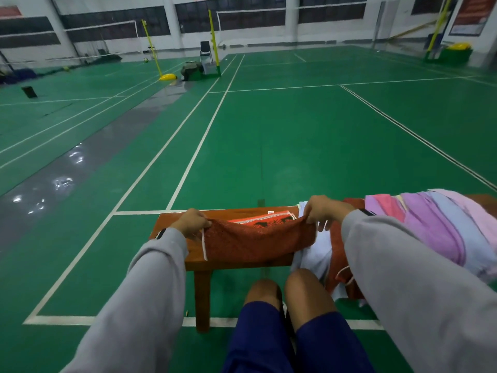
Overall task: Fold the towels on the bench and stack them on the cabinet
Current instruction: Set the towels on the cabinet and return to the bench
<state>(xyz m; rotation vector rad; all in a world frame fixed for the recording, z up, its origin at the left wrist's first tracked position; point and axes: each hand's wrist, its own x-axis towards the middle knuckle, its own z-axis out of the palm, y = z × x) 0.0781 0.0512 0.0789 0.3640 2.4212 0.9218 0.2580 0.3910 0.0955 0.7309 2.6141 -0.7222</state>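
A rust-red patterned towel (pixel 255 239) lies across the wooden bench (pixel 172 224) in front of me, its near edge raised. My left hand (pixel 192 220) pinches its left corner. My right hand (pixel 324 210) pinches the right corner. An orange-and-black printed part of the towel (pixel 265 219) shows flat on the bench behind the raised edge. To the right, a heap of towels covers the bench: a white one (pixel 314 258), another rust-red one (pixel 337 254) and a pink, purple and pale-blue striped one (pixel 441 224). No cabinet is in view.
The bench stands on a green sports-court floor with white lines (pixel 188 168). My bare knees (pixel 290 289) are just in front of the bench. Far back stand yellow net posts (pixel 213 36), a chair (pixel 205 49) and a bag (pixel 191 70).
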